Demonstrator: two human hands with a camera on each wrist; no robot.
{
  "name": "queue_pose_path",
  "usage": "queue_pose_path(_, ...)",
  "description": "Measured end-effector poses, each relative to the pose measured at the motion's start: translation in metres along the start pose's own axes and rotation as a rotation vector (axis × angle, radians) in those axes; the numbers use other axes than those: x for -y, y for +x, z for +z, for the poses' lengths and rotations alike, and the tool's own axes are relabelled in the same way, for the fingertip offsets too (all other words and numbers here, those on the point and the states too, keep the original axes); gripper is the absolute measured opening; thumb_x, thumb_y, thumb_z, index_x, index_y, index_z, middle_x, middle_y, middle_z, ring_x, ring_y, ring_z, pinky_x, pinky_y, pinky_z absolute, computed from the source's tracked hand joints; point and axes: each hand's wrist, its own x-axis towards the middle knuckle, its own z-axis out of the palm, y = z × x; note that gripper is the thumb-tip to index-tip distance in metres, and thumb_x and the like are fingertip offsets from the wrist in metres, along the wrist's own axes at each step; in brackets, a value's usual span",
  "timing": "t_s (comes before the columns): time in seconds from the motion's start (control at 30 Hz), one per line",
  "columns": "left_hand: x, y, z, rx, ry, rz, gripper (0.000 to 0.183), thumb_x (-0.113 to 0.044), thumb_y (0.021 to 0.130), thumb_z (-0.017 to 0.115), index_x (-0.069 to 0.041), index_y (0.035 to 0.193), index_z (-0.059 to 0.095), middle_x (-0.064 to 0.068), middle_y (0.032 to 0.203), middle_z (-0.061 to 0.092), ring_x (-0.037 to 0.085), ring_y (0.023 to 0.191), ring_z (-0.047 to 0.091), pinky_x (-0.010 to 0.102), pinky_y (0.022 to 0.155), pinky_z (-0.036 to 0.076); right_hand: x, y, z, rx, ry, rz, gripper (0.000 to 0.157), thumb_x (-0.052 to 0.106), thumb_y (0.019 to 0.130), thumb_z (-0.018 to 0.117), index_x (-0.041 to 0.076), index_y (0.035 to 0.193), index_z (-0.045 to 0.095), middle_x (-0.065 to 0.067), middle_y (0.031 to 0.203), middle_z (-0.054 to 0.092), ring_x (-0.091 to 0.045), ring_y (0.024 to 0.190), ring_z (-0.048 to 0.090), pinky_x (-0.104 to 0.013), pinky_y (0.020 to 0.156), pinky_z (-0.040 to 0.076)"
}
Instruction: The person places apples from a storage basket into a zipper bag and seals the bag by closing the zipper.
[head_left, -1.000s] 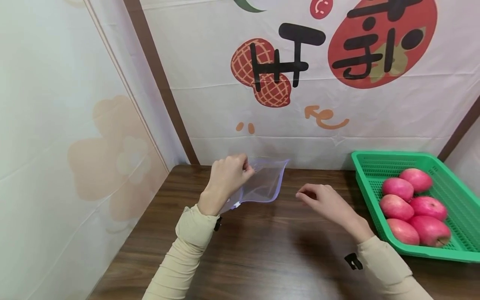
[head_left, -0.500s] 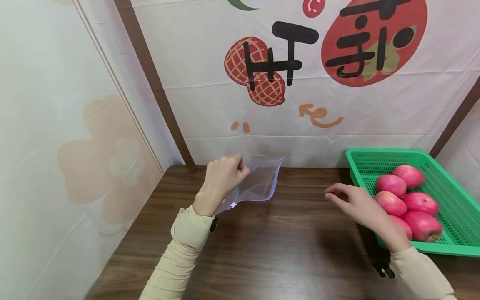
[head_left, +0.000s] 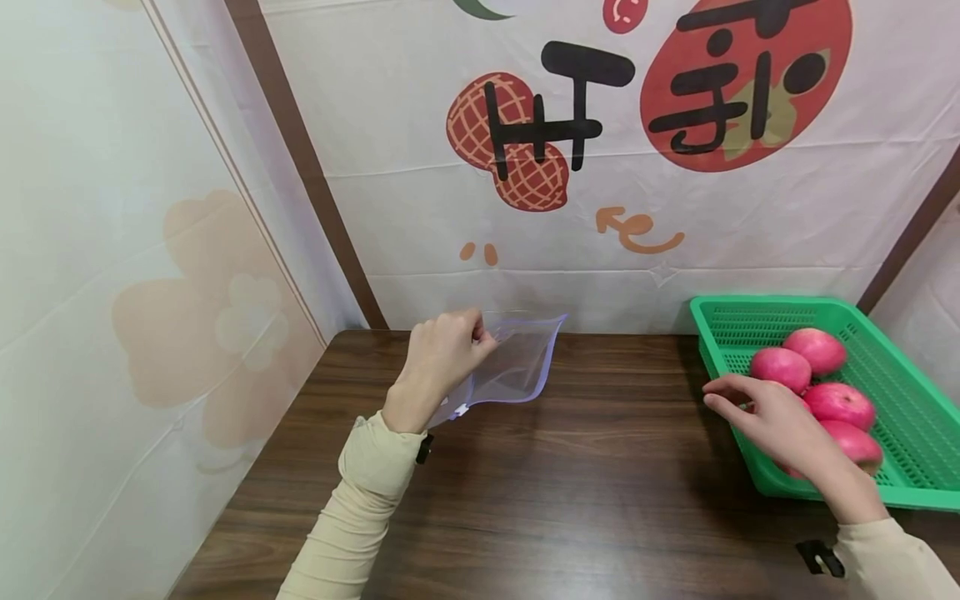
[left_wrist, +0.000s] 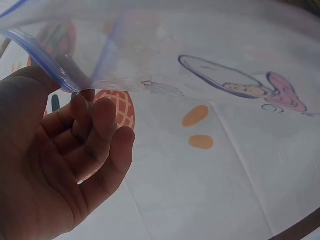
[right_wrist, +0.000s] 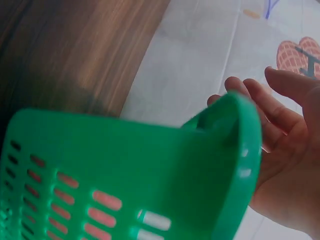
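Note:
My left hand (head_left: 442,354) pinches the edge of a clear zip bag (head_left: 513,367) with a bluish rim and a white slider (head_left: 461,410). In the left wrist view the bag (left_wrist: 210,55) stretches past the thumb and fingers, showing a printed drawing. Over the near left rim of a green basket (head_left: 757,467), my right hand (head_left: 783,425) hangs with loosely bent fingers and holds nothing. Several pink-red apples (head_left: 842,406) lie inside the basket, some partly covered by that hand. The right wrist view shows the basket's slotted wall (right_wrist: 125,165) close up, with the right hand (right_wrist: 285,130) beyond it.
A dark wooden table (head_left: 570,483) carries the basket. Behind it hangs a white printed cloth (head_left: 420,208), and another pale cloth wall (head_left: 90,333) closes the left side.
My right hand has moved right, from the table's middle to over the basket's edge. The left hand keeps its pinch on the zip bag. The head view has shifted slightly.

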Motion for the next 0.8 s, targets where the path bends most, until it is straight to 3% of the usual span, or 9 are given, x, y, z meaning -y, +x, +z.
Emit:
queue_pose_path(0.23,0.000,0.002,0.000,-0.013,0.003,0.009,0.014,-0.015,0.075,0.062,-0.016,0.065,0.052,-0.004,0.056,0.052,0.015,0.047,0.044,0.030,0.041,0.032,-0.016,-0.007,-0.009,-0.021,0.002,0.025,0.034,0.030,0.095,0.063,0.006,0.120,0.066,-0.016,0.113,0.069,-0.033,0.091,0.069,-0.030,0.069,0.055)
queue_pose_path(0.37,-0.001,0.002,0.001,-0.007,0.002,0.011,0.014,-0.015,0.075,0.062,-0.016,0.066,0.053,-0.004,0.057,0.053,0.016,0.047,0.047,0.032,0.042,0.035,-0.029,-0.015,-0.015,-0.020,-0.009,0.061,0.036,0.031,0.096,0.062,0.006,0.121,0.065,-0.019,0.115,0.068,-0.038,0.093,0.069,-0.047,0.075,0.057)
queue_pose_path(0.53,-0.003,0.002,0.001,-0.003,-0.001,0.013,0.013,-0.015,0.075,0.063,-0.016,0.066,0.053,-0.004,0.058,0.054,0.017,0.048,0.048,0.034,0.042,0.037,-0.047,-0.022,-0.016,-0.022,-0.044,0.089,0.039,0.034,0.094,0.065,0.004,0.119,0.065,-0.021,0.112,0.069,-0.043,0.094,0.067,-0.064,0.080,0.049)
queue_pose_path(0.67,-0.003,0.000,0.001,-0.005,0.006,0.011,0.013,-0.016,0.076,0.063,-0.016,0.067,0.054,-0.003,0.058,0.054,0.016,0.047,0.047,0.033,0.042,0.036,-0.060,-0.026,-0.015,-0.051,-0.087,0.075,0.040,0.030,0.090,0.070,-0.001,0.115,0.067,-0.024,0.107,0.069,-0.045,0.094,0.065,-0.062,0.076,0.050)
queue_pose_path(0.8,-0.002,0.000,0.000,-0.018,0.017,0.018,0.014,-0.015,0.076,0.063,-0.016,0.066,0.053,-0.003,0.057,0.053,0.016,0.047,0.046,0.032,0.041,0.034,-0.069,-0.029,-0.014,-0.050,-0.090,0.075,0.042,0.028,0.087,0.073,-0.004,0.113,0.067,-0.025,0.105,0.068,-0.042,0.092,0.065,-0.046,0.069,0.054)
